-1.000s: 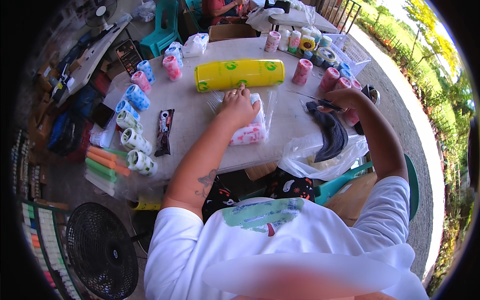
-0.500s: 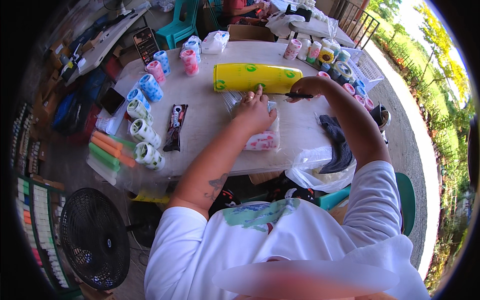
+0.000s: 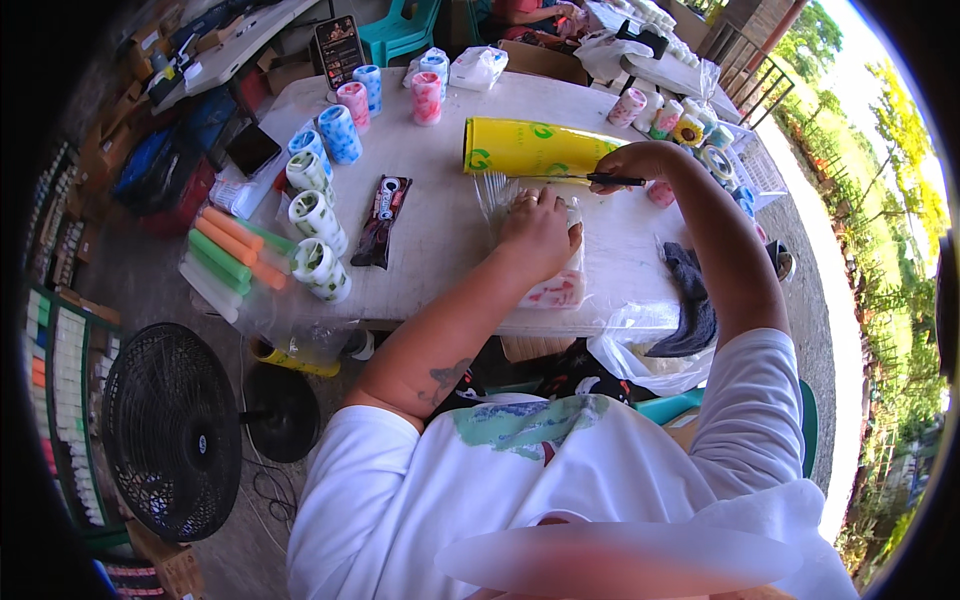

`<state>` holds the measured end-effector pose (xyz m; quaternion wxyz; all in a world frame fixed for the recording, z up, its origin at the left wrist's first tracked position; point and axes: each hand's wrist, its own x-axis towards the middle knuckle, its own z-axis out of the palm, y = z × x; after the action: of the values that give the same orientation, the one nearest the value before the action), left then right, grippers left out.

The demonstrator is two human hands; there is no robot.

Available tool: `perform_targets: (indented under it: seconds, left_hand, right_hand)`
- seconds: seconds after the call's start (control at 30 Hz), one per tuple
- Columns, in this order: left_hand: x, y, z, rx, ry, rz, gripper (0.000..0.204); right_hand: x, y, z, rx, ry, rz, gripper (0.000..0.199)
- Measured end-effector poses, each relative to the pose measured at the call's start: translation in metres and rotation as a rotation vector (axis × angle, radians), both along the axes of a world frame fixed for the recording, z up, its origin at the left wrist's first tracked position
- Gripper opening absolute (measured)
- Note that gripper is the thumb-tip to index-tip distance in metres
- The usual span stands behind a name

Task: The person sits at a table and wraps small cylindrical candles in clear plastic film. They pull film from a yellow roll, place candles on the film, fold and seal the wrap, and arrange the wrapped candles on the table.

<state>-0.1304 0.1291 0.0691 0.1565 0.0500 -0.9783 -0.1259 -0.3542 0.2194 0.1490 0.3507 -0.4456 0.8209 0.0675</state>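
Left hand [image 3: 540, 232] lies loosely open atop the clear film [image 3: 491, 196], the red-and-white cylinder [image 3: 557, 292] showing below it, bodyward. Right hand [image 3: 638, 164], apart, is closed round a black-handled tool [image 3: 628, 181] (thin-bladed) at the yellow roll's [image 3: 530, 145] near edge.

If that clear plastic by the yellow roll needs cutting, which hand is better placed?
Probably the right hand: it holds a black-handled blade along the near side of the yellow roll, by the clear plastic. The left hand rests on the plastic, showing no tool.
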Motion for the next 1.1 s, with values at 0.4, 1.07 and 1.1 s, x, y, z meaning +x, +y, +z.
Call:
perform_targets:
  seconds: [0.4,1.07,1.1]
  left_hand:
    - [-0.003,0.001,-0.011,0.062,0.186,-0.044,0.047]
    - [-0.001,-0.057,0.004,0.328,0.106,-0.033,0.094]
    - [-0.008,-0.061,0.011,0.317,-0.002,-0.035,0.098]
  right_hand:
    - [0.076,-0.051,0.045,-0.347,0.105,0.103,0.051]
    - [0.081,0.102,-0.025,-0.691,0.322,-0.452,0.043]
    - [0.075,0.083,-0.04,-0.801,0.181,-0.411,0.052]
